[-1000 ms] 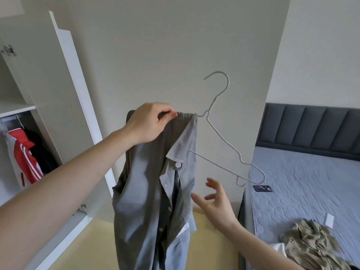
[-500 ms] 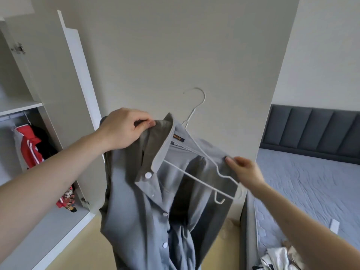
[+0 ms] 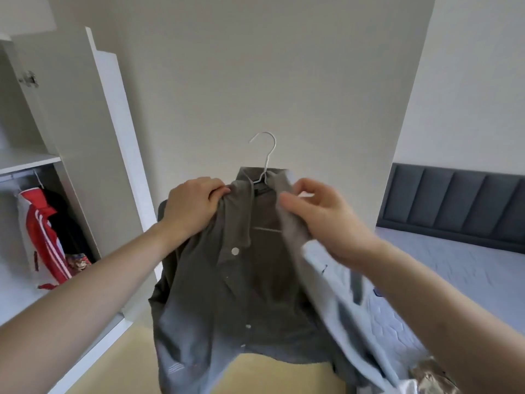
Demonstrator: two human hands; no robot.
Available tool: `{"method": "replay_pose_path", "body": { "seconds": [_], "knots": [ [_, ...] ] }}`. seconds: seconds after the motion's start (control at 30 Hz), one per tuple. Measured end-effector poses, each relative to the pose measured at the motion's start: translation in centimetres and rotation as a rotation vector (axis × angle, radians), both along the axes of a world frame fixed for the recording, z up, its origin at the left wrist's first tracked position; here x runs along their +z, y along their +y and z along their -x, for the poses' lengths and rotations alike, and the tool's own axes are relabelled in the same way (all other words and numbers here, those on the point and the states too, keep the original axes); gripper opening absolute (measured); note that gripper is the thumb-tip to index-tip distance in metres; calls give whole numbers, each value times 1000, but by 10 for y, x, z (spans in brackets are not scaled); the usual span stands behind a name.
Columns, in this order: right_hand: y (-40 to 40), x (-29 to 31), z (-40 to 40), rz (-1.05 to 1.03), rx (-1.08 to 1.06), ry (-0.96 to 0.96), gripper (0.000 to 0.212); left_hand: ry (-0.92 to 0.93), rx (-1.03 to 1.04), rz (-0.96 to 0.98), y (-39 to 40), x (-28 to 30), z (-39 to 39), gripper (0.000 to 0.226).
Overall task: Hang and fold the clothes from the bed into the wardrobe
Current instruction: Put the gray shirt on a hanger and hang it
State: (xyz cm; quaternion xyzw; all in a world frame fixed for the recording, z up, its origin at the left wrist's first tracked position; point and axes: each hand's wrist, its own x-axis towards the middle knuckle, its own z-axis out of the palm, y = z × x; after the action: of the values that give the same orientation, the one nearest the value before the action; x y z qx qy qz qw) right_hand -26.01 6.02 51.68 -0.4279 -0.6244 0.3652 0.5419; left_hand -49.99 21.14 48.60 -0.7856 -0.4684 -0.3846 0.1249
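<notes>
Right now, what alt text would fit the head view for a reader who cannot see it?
Two hands hold up a grey button shirt on a white wire hanger: the left hand grips the shoulder by the collar, the right hand tugs the other side. An open wardrobe stands left, a bed right.

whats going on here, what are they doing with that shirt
A person is fitting a grey button-up shirt onto a white wire hanger. The left hand grips the shirt's shoulder beside the collar; the right hand pinches the fabric on the other side. The hook pokes out above the collar. The shirt is not yet in the open wardrobe, where a red and white garment hangs.
</notes>
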Motion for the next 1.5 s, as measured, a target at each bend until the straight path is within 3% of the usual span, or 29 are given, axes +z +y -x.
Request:
{"method": "replay_pose_path", "body": {
  "seconds": [0.07, 0.23, 0.37, 0.43, 0.5, 0.6, 0.67, 0.73, 0.87, 1.07, 1.27, 1.5],
  "knots": [
    [2, -15, 19, 105, 115, -47, 18, -67, -23, -7, -4, 3, -16, 25],
    [16, -42, -3, 139, 81, -657, 19, -226, -72, -76, -13, 8, -37, 23],
    [13, -28, -58, 96, 45, -778, 24, -328, -72, -104, -13, 8, -37, 21],
    [15, -13, -84, -23, -74, -725, 8, -336, -67, -104, -12, 10, -34, 22],
    [22, 1, -107, -192, -251, -648, 12, -329, -70, -96, -12, 10, -32, 23],
    [43, 8, -134, -321, -367, -717, 19, -314, -51, -86, -14, 7, -32, 22],
    [61, 0, -142, -248, -299, -810, 23, -302, -43, -74, -17, 2, -30, 21],
    [80, -15, -141, -186, -193, -854, 8, -301, -23, -68, -21, -7, -25, 19],
    [107, -48, -117, -111, 16, -784, 28, -322, 60, -5, -37, -28, 1, 20],
    [141, -87, -45, -39, 328, -643, 29, -359, 234, 150, -56, -52, 62, 16],
    [179, -114, 49, -17, 479, -523, 27, -407, 392, 289, -47, -76, 132, 9],
    [215, -131, 165, 19, 488, -387, 28, -369, 492, 334, -36, -64, 229, 26]
  ]
}}
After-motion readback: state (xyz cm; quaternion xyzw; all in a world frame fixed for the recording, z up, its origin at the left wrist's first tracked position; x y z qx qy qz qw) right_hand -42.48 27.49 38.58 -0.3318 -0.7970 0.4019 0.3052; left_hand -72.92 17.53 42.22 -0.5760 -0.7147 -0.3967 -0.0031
